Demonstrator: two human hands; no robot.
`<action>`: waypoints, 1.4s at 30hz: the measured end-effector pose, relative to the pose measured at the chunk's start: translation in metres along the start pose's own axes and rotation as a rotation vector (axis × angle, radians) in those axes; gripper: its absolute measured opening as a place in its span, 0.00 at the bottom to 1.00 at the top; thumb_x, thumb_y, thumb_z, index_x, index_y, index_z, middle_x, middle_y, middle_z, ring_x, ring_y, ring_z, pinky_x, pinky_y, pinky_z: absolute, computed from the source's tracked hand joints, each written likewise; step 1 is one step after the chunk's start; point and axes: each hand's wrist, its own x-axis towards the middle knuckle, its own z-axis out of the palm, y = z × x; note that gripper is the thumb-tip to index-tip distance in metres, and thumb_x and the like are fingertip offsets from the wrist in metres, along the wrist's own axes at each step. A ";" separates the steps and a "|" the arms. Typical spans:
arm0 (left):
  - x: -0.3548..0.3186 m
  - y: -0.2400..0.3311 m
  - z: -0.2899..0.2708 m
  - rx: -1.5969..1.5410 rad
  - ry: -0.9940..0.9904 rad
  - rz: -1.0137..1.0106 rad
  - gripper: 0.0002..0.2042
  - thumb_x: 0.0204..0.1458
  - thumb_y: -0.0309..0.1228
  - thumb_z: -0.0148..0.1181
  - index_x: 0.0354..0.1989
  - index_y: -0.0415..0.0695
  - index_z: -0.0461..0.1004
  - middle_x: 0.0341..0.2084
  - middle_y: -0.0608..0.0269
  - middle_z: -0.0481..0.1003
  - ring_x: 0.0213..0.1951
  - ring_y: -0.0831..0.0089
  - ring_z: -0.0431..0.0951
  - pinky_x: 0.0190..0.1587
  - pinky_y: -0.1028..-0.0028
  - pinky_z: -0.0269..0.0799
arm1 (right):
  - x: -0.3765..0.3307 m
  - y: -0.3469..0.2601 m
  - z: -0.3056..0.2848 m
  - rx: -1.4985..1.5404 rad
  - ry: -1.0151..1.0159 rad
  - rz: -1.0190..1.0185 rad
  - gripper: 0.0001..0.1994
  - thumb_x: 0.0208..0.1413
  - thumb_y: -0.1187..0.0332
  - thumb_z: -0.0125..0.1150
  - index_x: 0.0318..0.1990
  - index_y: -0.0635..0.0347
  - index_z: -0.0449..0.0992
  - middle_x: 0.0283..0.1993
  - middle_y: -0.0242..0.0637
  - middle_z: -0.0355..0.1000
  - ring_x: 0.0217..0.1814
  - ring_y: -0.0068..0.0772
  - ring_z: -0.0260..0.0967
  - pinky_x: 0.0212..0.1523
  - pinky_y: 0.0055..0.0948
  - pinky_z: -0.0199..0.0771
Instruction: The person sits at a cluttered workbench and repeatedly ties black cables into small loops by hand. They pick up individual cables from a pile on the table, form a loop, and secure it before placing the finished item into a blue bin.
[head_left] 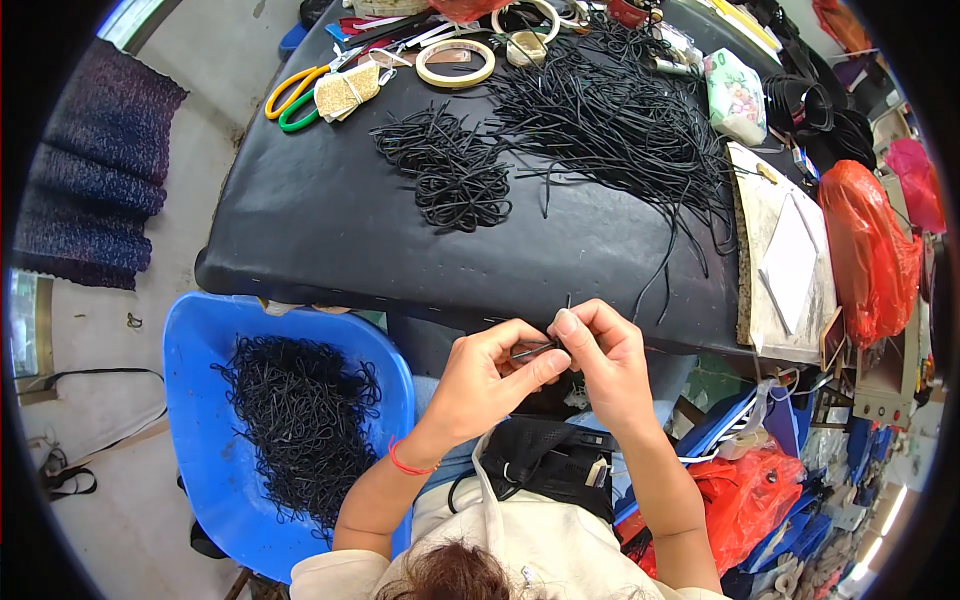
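Both hands meet in front of my body, just off the near edge of the black-covered table (330, 220). A thin black cord (533, 349) runs between them. My left hand (485, 375), with a red string round its wrist, is closed on the cord, fingers curled and thumb pressing. My right hand (605, 350) pinches the cord between thumb and forefinger, and a short end pokes up above the fingertips. A looped heap of black cords (450, 170) lies on the table beyond my hands. To its right spreads a larger pile of straighter black cords (620, 120).
On my left stands a blue tub (185, 400) holding a tangle of black cords (300, 430). Orange-and-green-handled scissors (295, 98) and a tape roll (455, 63) lie at the table's far side. A worn board (800, 320) and red plastic bags (868, 255) are at right.
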 end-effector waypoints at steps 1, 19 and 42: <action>0.000 0.004 -0.002 0.030 -0.046 -0.049 0.07 0.51 0.27 0.57 0.36 0.37 0.72 0.26 0.67 0.74 0.29 0.84 0.73 0.31 0.83 0.69 | -0.001 0.000 0.002 -0.022 0.007 -0.022 0.10 0.55 0.65 0.56 0.29 0.63 0.71 0.23 0.23 0.65 0.25 0.10 0.57 0.26 0.14 0.59; -0.003 -0.009 0.007 -0.077 0.105 0.054 0.08 0.55 0.29 0.53 0.38 0.37 0.71 0.28 0.66 0.74 0.29 0.85 0.72 0.32 0.84 0.69 | 0.002 -0.004 0.002 0.108 0.127 0.082 0.07 0.55 0.69 0.55 0.34 0.65 0.71 0.28 0.25 0.67 0.30 0.11 0.61 0.31 0.14 0.62; -0.005 -0.004 0.007 -0.019 0.069 0.053 0.07 0.52 0.29 0.56 0.34 0.37 0.73 0.20 0.70 0.72 0.24 0.86 0.69 0.26 0.84 0.65 | -0.002 0.004 -0.005 -0.279 0.094 -0.296 0.06 0.52 0.71 0.58 0.29 0.67 0.74 0.28 0.33 0.67 0.27 0.17 0.62 0.28 0.18 0.62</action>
